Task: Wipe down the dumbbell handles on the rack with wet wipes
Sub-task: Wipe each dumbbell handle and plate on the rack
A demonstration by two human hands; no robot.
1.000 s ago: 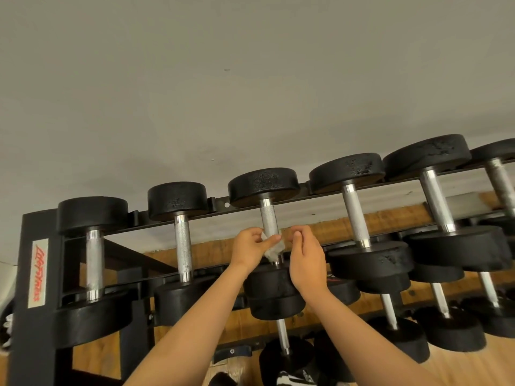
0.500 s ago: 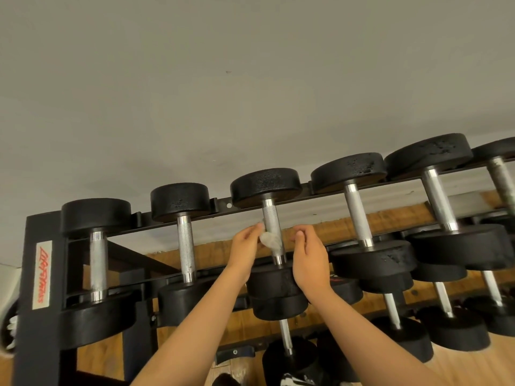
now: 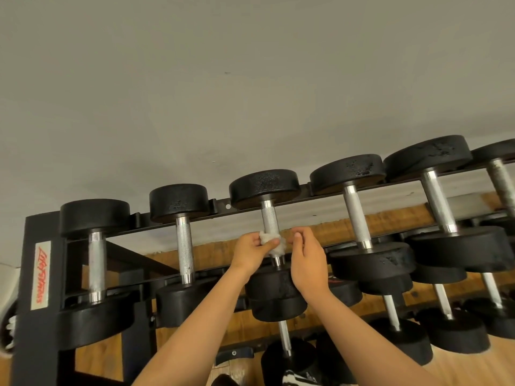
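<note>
While crumpled on the knurled handle (image 3: pixel 269 218), white wipe (image 3: pixel 279 247) (left hand (image 3: pixel 250 252) pinching it, right hand (image 3: pixel 306 260) loose)

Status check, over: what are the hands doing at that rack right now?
Left hand pinches wipe against third handle. Right hand beside it, holding nothing. Nothing blocking.

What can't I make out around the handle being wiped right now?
Head view only:
1. Lower part of the third handle: covered by the wet wipe and left hand.
2. Whether the right hand touches the wipe: its fingertips face away from the camera.
3. Far-right dumbbell: cut off by the frame edge.
4. Lower-tier dumbbell under the hands: partly behind the forearms.
</note>
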